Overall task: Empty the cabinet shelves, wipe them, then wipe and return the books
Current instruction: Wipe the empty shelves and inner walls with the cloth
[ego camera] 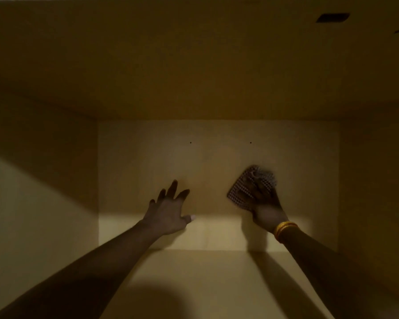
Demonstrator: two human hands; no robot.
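My right hand point(264, 203) grips the cloth point(251, 187) against the back panel point(148, 169); left hand point(168, 210) splayed, holding nothing. Shelf point(205, 284) is emptied, wiping underway. No books in view; wiping and returning them remains, I reckon.

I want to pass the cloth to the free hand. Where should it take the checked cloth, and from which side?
Take the checked cloth by its free left corner, coming from the left: the right hand covers the rest, and the left hand is open beside it.
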